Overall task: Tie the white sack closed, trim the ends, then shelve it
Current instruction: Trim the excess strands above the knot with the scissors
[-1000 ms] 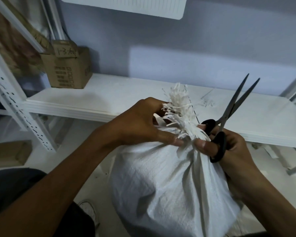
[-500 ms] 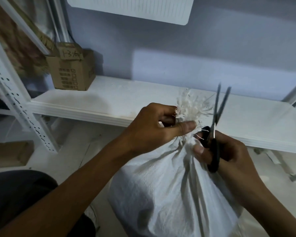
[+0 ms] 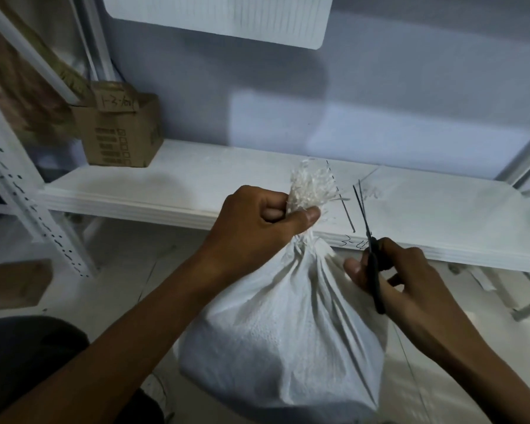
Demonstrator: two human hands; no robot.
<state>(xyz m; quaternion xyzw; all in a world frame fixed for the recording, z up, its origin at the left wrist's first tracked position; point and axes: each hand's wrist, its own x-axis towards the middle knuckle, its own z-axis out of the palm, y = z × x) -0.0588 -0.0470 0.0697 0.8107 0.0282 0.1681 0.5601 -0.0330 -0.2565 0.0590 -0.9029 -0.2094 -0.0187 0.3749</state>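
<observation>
A full white woven sack point(image 3: 288, 332) hangs in front of me, its mouth gathered into a neck. My left hand point(image 3: 257, 221) is clenched around that neck, and the frayed white ends point(image 3: 311, 188) stick up above my thumb. My right hand point(image 3: 389, 273) sits to the right of the neck, a little apart from it, and holds black scissors point(image 3: 372, 261). The blades point up and are nearly together. A thin dark strand point(image 3: 343, 203) stands between the frayed ends and the blades.
A white shelf board point(image 3: 196, 185) runs across behind the sack, with a cardboard box point(image 3: 120, 133) at its left end. A perforated white upright point(image 3: 28, 203) stands at the left, and a brown box point(image 3: 13, 286) lies on the floor below.
My left hand has closed into a fist on the sack's neck and lifted it. My right hand has drawn away to the right with the scissors, which turned upright and nearly closed.
</observation>
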